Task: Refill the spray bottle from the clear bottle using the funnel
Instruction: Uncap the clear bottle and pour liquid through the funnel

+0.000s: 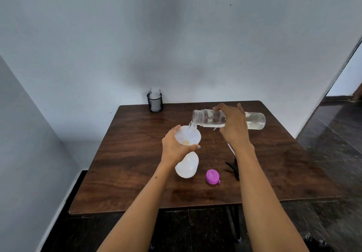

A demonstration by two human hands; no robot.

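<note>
A white spray bottle body [187,166] stands on the dark wooden table [137,173] with a white funnel [189,135] seated in its neck. My left hand [174,147] is wrapped around the funnel's stem and rim. My right hand [233,123] grips the clear bottle [209,117], which lies tipped almost level above the table with its open mouth over the funnel. A thin stream of water falls from the mouth into the funnel.
A purple cap [212,176] lies on the table to the right of the spray bottle. The black spray head [233,168] with its tube lies beside it, partly behind my right forearm. A black mesh cup [155,101] stands at the table's back edge against the wall.
</note>
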